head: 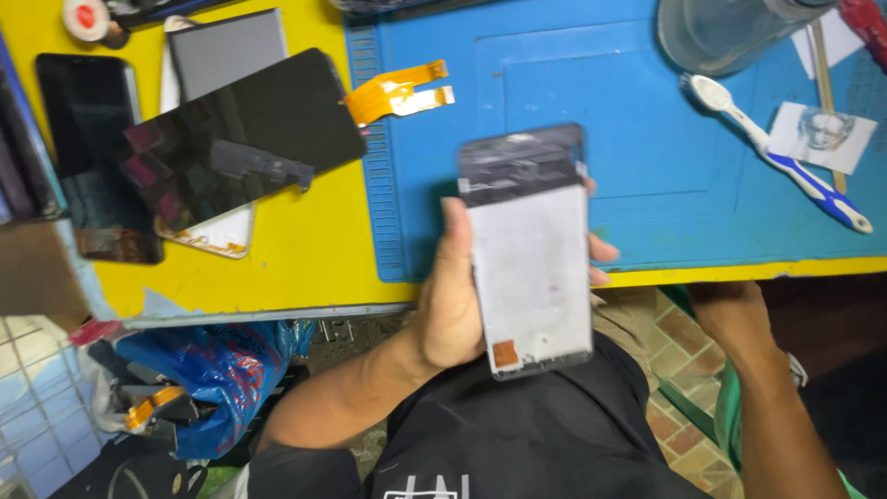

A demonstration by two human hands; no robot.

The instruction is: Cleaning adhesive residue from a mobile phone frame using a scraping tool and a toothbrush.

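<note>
Here | left hand (453, 305) fingers (601, 248) clasping phone frame (528, 249) upright, back toward camera, for viewing | right hand (735, 310) under table (305, 249), grip unclear

We are at a phone repair bench, a small workshop. The yellow worktop (296, 249) carries a blue ridged repair mat (591, 92), loose black phone screens (240, 139) with an orange flex cable (397, 92), and a toothbrush (785, 157). Below its edge we see a blue plastic bag (212, 370) of parts and a tiled floor (679, 342).
</note>
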